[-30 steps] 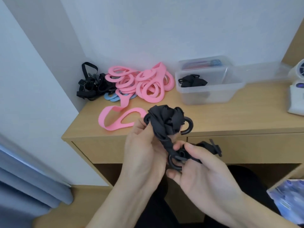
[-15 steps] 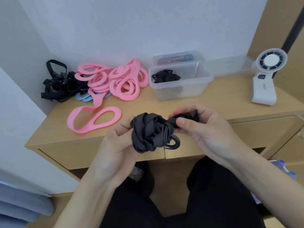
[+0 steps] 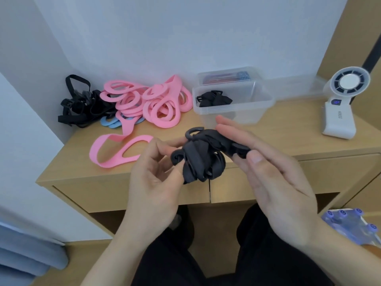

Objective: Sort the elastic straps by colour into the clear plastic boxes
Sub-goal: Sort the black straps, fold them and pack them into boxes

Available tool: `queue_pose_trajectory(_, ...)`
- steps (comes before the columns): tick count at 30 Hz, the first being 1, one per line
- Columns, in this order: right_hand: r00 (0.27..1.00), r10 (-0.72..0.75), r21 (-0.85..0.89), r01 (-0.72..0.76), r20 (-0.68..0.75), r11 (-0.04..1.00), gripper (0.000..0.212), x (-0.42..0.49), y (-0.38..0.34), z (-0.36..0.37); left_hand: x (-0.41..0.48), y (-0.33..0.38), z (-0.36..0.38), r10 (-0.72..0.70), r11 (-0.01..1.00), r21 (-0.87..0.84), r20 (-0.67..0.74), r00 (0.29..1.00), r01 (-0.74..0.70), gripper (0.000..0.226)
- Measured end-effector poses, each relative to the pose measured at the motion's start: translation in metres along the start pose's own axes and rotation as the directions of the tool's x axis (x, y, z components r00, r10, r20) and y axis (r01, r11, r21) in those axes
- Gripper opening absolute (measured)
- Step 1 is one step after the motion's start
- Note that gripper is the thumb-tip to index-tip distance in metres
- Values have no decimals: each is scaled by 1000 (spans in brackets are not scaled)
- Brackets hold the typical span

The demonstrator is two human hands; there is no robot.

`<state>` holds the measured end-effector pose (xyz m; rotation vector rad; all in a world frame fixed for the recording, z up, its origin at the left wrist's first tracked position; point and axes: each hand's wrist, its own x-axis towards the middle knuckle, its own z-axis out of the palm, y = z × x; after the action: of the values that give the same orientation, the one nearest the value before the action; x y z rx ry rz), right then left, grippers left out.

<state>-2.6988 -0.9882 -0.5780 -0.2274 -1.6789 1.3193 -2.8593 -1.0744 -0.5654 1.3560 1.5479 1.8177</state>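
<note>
Holding a bundled black strap (image 3: 198,159) in front of the desk (image 3: 288,141) edge, the left hand (image 3: 156,178) pinches the wad between its thumb and curled fingertips. The right hand (image 3: 274,182) has its fingers stretched nearly straight, with the thumb pressing the strap's clip end against them. A plastic ring sticks up from the top of the bundle.

Just beyond the hands stands a clear box (image 3: 233,112) with a folded black piece (image 3: 214,99) inside. A second box (image 3: 226,76) sits right behind it. To the left lies a pink pile (image 3: 156,104), with one loose pink strap (image 3: 115,151) nearer the desk edge, blue straps (image 3: 115,121) peeking from under the pile, and a black heap (image 3: 82,104) in the corner. A white fan (image 3: 346,100) stands far right.
</note>
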Motion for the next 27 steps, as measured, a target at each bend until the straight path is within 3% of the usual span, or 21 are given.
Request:
queue_pose_trajectory(5,991,122,327,-94,-64,940,36,6,-1,4,1,-6,-2,58,998,-5,-60,997,-58,17)
queue_pose_trajectory(9,980,186,482,-199,74,853,24,11,1,-4,4,-5,-7,42,998,-48,5,999,-41,26)
queue_pose_trajectory(12,969,211,424,-247,132,871,47,14,5,-11,6,-5,-11,6,995,-98,68,998,1,27)
queue_pose_trajectory(19,931,298,250,-346,213,904,58,15,8,-15,6,-13,-11,-77,955,-266,200,977,130,15)
queue_pose_trajectory(23,944,236,138,-272,230,952,57,8,6,-5,4,-19,-1,-128,937,-308,136,982,165,15)
queue_pose_trajectory(27,968,162,-140,-136,190,981,54,0,4,1,2,-18,5,-124,936,-322,89,988,146,7)
